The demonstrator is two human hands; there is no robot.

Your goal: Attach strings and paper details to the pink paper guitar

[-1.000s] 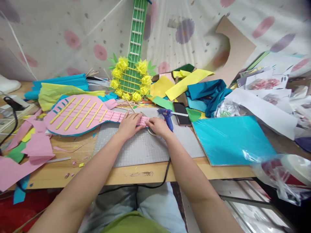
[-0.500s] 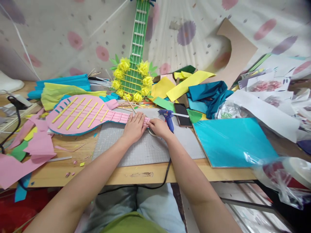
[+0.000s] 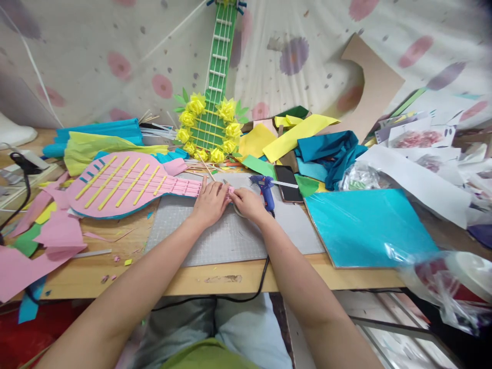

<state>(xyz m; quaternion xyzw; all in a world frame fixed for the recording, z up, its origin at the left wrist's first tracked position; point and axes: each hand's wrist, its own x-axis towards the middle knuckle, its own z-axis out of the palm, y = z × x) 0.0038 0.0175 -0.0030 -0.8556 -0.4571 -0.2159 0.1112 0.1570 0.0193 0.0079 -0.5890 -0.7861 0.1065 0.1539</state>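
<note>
A pink paper guitar [image 3: 119, 182] with yellow bars, blue strips and a blue edge lies face up, its body to the left and its neck reaching right. My left hand [image 3: 209, 202] is closed over the neck near its far end, fingers bent across it. Just to the right, my right hand [image 3: 248, 204] pinches the tip of the neck, its fingers curled. The two hands nearly meet and hide most of the neck's end. A blue glue gun [image 3: 265, 190] with a white glue stick lies beside my right hand.
Beneath the hands is a grey cutting mat [image 3: 192, 241]. A green guitar with yellow paper flowers [image 3: 217, 110] stands behind. To the right are a phone [image 3: 289, 185] and a blue board [image 3: 369, 225]. Pink paper scraps [image 3: 63, 233] lie at left; a black cable [image 3: 263, 277] crosses the table edge.
The pink guitar has shifted slightly left and turned a little. My left hand has moved a little left and its fingers look more bent; my right hand still grips the tip.
</note>
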